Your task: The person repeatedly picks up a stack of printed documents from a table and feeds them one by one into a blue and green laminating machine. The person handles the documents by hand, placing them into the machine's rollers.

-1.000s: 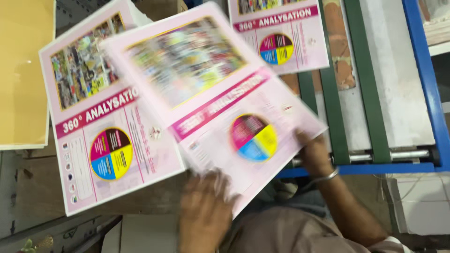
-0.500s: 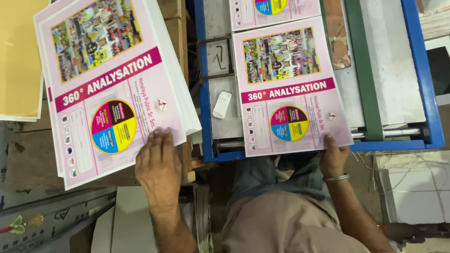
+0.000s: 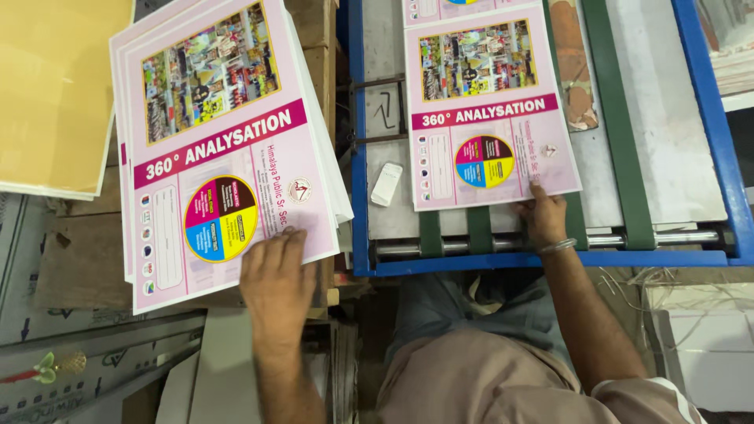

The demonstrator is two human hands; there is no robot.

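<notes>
Now my left hand [image 3: 271,275] rests flat, fingers spread, on the stack of pink sheets [image 3: 220,149] left of the blue-framed machine [image 3: 550,257]; my right hand [image 3: 542,216] pinches a single pink sheet [image 3: 491,110] on its bed.

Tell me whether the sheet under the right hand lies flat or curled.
Flat: the pink sheet lies level on the machine bed.

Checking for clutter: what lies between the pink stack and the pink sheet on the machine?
In the head view, a small white block and the machine's blue frame edge.
</notes>
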